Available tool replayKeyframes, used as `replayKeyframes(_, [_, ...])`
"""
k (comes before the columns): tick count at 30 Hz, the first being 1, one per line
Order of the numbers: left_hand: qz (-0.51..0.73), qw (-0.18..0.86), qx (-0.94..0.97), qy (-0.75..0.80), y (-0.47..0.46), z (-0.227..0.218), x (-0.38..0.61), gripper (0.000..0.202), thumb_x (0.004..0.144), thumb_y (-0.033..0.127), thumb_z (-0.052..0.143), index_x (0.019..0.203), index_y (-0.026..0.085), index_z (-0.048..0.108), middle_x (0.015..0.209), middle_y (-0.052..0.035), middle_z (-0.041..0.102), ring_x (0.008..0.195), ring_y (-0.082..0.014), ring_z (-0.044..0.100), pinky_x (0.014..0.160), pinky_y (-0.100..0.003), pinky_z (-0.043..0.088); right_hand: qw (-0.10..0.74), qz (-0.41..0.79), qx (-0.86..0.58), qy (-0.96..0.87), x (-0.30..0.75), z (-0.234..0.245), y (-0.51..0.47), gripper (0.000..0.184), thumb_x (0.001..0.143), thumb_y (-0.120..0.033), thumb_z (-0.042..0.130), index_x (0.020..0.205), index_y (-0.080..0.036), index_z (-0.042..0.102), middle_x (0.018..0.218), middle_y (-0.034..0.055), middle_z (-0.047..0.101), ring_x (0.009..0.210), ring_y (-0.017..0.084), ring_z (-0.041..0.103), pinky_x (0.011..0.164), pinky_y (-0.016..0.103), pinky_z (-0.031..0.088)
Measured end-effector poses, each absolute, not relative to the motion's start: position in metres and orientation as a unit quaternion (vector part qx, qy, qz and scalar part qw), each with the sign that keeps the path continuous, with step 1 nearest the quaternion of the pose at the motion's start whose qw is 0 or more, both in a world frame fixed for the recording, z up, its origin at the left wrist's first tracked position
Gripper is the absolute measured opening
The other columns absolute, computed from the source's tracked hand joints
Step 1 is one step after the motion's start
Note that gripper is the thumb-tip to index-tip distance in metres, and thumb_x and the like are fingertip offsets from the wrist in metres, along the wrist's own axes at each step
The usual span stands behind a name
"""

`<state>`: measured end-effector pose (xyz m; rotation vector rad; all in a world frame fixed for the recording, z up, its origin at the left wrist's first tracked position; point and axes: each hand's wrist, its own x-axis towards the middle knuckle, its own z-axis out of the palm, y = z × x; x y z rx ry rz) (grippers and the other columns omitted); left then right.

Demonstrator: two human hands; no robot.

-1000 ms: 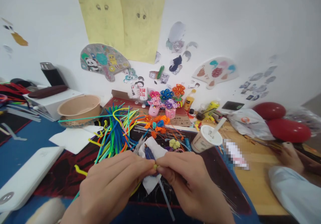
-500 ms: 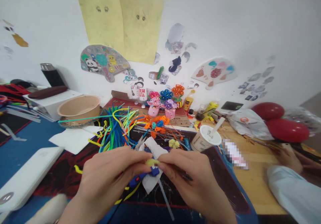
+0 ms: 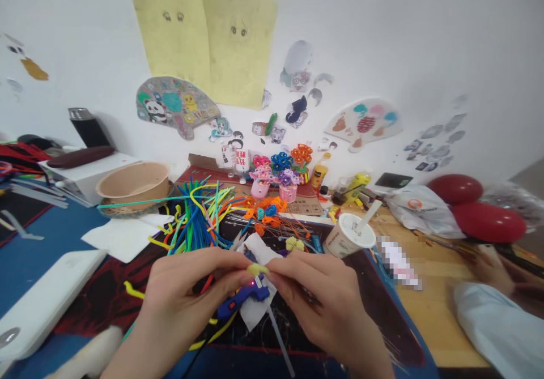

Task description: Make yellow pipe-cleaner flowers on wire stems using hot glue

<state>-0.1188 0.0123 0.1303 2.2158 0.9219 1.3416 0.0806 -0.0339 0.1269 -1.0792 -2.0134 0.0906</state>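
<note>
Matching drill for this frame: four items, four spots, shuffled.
1 small yellow fuzzy piece
2 blue plastic glue gun
3 white paper cup with straw
4 tan paper bowl

A back left, beside colourful pipe cleaners
B pinched between left hand and right hand
C on white tissue, below the hands
D right of the hands

Pairs: 1-B, 2-C, 3-D, 4-A

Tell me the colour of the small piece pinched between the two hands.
The piece is pale yellow; the head view shows it best.

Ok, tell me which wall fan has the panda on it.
The left fan, under the yellow sheets: grey, crowded with cartoon animals, a panda at its left end. The right fan is white with only a few coloured shapes.
</note>
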Motion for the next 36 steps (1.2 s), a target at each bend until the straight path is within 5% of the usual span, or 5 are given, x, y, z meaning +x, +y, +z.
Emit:
replayKeyframes(12, [0.461, 0.402, 0.681, 0.402, 0.005, 0.128, -0.105, 0.012, 0.077, 0.033, 0.073, 0.068, 0.024, 0.074, 0.052, 0.004, 0.067, 0.046, -0.0093, 0.057, 0.043, -0.014, 0.044, 0.412, 0.041, -0.437, -0.798, 0.08, 0.124, -0.028, 0.016, 0.098, -0.02, 0.053, 0.094, -0.018, 0.069, 0.076, 0.0029, 0.072, 0.063, 0.015, 0.065, 0.06, 0.026, 0.042])
replayKeyframes(22, [0.473, 0.438, 0.661, 0.384, 0.013, 0.117, -0.106, 0.007, 0.078, 0.031, 0.074, 0.075, 0.025, 0.072, 0.059, 0.0047, 0.07, 0.051, -0.0094, 0.062, 0.05, -0.014, 0.049, 0.418, 0.058, -0.455, -0.784, 0.082, 0.123, -0.026, 0.016, 0.097, -0.022, 0.056, 0.091, -0.017, 0.07, 0.073, 0.0022, 0.071, 0.06, 0.014, 0.062, 0.058, 0.025, 0.041])
replayKeyframes(36, [0.34, 0.368, 0.773, 0.39, 0.021, 0.125, -0.103, 0.024, 0.088, 0.036, 0.058, 0.073, 0.021, 0.068, 0.064, 0.0019, 0.069, 0.059, -0.0137, 0.062, 0.057, -0.02, 0.048, 0.409, -0.044, -0.457, -0.789, 0.089, 0.117, -0.017, 0.022, 0.099, -0.027, 0.054, 0.088, -0.019, 0.071, 0.081, 0.0048, 0.075, 0.072, 0.017, 0.069, 0.067, 0.028, 0.048])
